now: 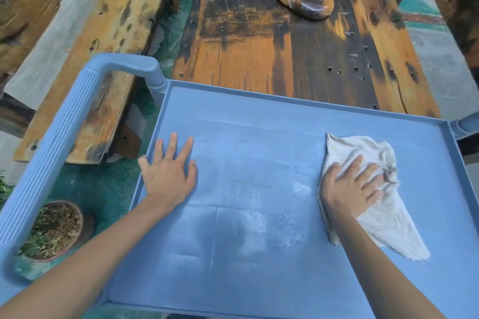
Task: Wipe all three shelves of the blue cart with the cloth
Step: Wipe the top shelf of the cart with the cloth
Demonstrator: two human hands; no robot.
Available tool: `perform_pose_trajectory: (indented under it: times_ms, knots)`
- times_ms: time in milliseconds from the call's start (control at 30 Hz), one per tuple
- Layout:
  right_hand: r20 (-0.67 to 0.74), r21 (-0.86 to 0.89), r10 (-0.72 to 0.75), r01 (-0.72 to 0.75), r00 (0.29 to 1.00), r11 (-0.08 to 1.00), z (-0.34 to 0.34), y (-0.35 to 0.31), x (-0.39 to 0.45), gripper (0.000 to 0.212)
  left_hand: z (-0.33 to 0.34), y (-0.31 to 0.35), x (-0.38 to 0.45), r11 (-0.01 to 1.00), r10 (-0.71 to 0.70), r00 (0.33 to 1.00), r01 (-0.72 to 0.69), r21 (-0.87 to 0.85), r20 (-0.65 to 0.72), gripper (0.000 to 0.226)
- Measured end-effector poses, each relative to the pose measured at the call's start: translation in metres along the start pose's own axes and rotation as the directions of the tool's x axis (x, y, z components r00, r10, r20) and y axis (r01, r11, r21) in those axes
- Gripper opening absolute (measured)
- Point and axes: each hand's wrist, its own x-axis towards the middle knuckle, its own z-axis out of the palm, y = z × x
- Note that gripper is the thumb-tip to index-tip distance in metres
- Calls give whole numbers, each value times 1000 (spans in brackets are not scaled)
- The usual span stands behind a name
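The blue cart's top shelf (246, 254) fills the lower half of the view, with pale dusty streaks and a white patch near its middle. A crumpled off-white cloth (383, 225) lies on the shelf's right side. My right hand (350, 186) presses flat on the cloth with fingers spread. My left hand (169, 171) rests flat and open on the shelf's left side by the rim, holding nothing. The two lower shelves are hidden under the top one.
The cart's ribbed blue handle (57, 147) curves along the left. A worn wooden table (298, 54) stands just beyond the cart, with a wooden bench (103, 59) to its left. A round pot of dried plant matter (54, 230) sits on the green floor at the lower left.
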Motion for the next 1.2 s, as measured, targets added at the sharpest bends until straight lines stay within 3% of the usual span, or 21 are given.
perform_pose_trajectory:
  times_ms: [200, 333, 500, 700, 800, 933, 1200]
  knots:
    - [38, -13, -85, 86, 996, 996, 19, -40, -39, 75, -23, -8, 11, 992, 69, 996, -75, 101, 55, 60]
    - [58, -20, -133, 134, 989, 991, 31, -62, -59, 69, -35, -27, 16, 995, 95, 994, -93, -44, 47, 56]
    - [96, -19, -255, 258, 962, 966, 43, -89, -85, 63, -32, -49, 21, 976, 133, 991, -129, -177, 10, 67]
    - [150, -40, -436, 446, 887, 894, 53, -117, -114, 61, -1, -73, 14, 857, 143, 973, -214, -468, -184, 52]
    - [176, -64, -543, 560, 821, 826, 60, -127, -126, 61, 2, -79, 15, 801, 95, 969, -211, -560, -229, 59]
    - [220, -65, -682, 708, 698, 703, 66, -143, -146, 62, 3, -97, 12, 646, 35, 971, -201, -737, -235, 65]
    - [321, -33, -889, 942, 328, 335, 77, -166, -191, 64, -1, -110, 11, 457, -26, 990, -111, -883, -138, 66]
